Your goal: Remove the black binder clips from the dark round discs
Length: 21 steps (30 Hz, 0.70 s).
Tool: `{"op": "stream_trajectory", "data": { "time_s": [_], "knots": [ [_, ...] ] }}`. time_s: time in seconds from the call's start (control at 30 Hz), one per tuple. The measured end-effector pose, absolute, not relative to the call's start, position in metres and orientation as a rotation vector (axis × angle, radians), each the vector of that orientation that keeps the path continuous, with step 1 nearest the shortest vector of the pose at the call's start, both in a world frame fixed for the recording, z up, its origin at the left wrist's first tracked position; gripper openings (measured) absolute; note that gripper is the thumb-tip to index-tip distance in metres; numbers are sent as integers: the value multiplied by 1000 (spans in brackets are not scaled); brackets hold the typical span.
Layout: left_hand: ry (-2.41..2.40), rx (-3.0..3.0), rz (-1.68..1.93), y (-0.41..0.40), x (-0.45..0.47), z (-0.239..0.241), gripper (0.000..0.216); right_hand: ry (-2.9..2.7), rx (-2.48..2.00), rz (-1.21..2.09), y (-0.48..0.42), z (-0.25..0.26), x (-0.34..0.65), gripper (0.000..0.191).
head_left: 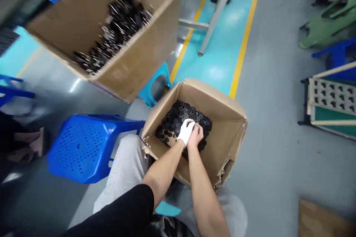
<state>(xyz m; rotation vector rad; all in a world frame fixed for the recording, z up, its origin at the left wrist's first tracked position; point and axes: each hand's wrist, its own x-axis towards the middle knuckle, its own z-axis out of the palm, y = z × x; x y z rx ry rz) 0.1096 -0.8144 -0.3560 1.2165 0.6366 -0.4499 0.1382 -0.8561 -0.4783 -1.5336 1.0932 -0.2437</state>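
My left hand (185, 132), in a white glove, and my bare right hand (196, 135) are pressed together inside a small open cardboard box (219, 98). Their fingers are curled in towards each other. What lies between them, if anything, is hidden. Beneath and around both hands is a layer of small black round discs (178, 113), covering much of the box's bottom on its left side. Torn cardboard shows along the box's near edges.
A larger cardboard box (147, 52) at upper left holds many black and shiny metal parts (119, 26). A blue plastic stool (79, 146) stands left of my knee. Racks with a tray of parts (332, 94) and a green stool (328, 26) are at right. Another person's foot (36, 144) shows at left.
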Motion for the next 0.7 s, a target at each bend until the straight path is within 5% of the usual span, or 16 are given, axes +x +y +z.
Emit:
{"op": "stream_trajectory", "data": {
  "time_s": [0.2, 0.43, 0.7],
  "knots": [
    [507, 1355, -224, -784, 182, -229, 15, 763, -1699, -413, -835, -272, 157, 33],
    [564, 1193, 408, -642, 177, -33, 23, 130, -1754, -273, -693, -46, 182, 32],
    [924, 1274, 1120, -353, 195, 28, 34, -404, -1556, 221, -389, 28, 228, 46]
  ]
}}
